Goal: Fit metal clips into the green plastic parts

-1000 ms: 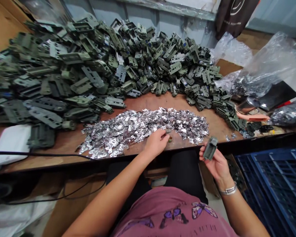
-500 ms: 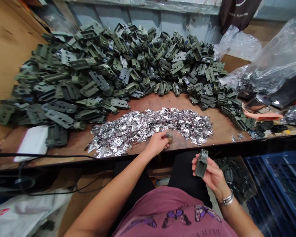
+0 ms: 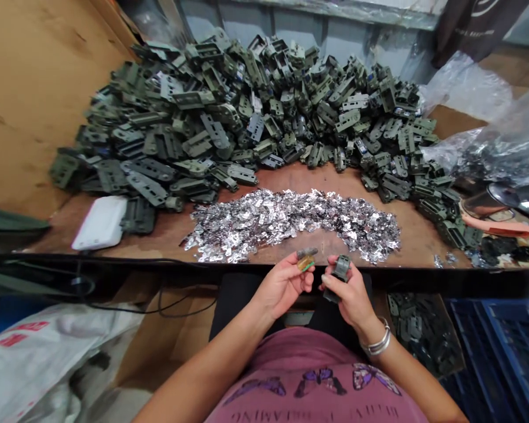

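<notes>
My left hand (image 3: 283, 285) is closed, pinching a small block (image 3: 306, 262) with yellow-brown, green and dark grey parts; its exact kind is unclear. Close beside it on the right, my right hand (image 3: 351, 294) grips a dark green plastic housing (image 3: 341, 267), partly covered by the thumb and fingers. Both hands are held in front of the table edge, above my lap, with a small gap between them. Just beyond them, a curved heap of small shiny metal clips (image 3: 264, 220) lies on the brown tabletop (image 3: 308, 176).
A tall pile of green plastic housings (image 3: 220, 117) fills the back of the table. At left lies a white box (image 3: 100, 223) with a black cable (image 3: 127, 255) nearby. Plastic bags (image 3: 467, 88) and a metal cup (image 3: 489, 200) stand right. Below are a box of dark parts (image 3: 425, 329) and blue crates (image 3: 502, 352).
My left hand has drawn back from the metal clips with the small block. The right hand has moved left with the housing, bringing both hands close together. The view has shifted slightly.
</notes>
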{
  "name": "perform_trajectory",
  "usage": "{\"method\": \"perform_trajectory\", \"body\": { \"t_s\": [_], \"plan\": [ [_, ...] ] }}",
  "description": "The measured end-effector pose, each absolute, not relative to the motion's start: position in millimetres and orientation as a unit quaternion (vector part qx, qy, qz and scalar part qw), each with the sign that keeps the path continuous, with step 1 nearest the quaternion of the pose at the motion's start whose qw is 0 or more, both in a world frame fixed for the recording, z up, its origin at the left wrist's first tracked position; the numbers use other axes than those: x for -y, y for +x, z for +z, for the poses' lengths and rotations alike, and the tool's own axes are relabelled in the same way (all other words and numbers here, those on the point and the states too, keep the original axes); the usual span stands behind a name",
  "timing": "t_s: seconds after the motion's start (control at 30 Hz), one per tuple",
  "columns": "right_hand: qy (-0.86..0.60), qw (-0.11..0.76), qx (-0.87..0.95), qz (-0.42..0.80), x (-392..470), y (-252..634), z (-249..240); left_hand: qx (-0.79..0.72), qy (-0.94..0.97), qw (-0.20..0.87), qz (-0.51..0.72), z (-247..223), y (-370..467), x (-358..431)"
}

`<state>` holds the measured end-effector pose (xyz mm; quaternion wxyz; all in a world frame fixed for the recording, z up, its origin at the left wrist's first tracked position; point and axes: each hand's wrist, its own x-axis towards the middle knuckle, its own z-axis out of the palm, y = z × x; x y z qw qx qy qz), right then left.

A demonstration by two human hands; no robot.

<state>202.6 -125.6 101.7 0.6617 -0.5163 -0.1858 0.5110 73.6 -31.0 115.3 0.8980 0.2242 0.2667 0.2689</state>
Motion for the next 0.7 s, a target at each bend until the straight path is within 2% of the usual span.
{"method": "perform_trajectory", "body": {
  "t_s": [0.13,0.37,0.57,0.7],
  "plan": [
    [-0.538,0.660,0.291,0.436,115,190,110,-0.284,0.265,0.866,0.314,120,67,35],
    [-0.561,0.661,0.353,0.351,109,176,115,-0.327,0.368,0.800,0.343,110,62,42],
    [-0.599,0.625,0.438,0.241,115,189,100,-0.262,0.365,0.847,0.284,113,54,44],
    [-0.597,0.594,0.497,0.211,118,198,87,-0.260,0.349,0.848,0.302,114,59,49]
  ]
}}
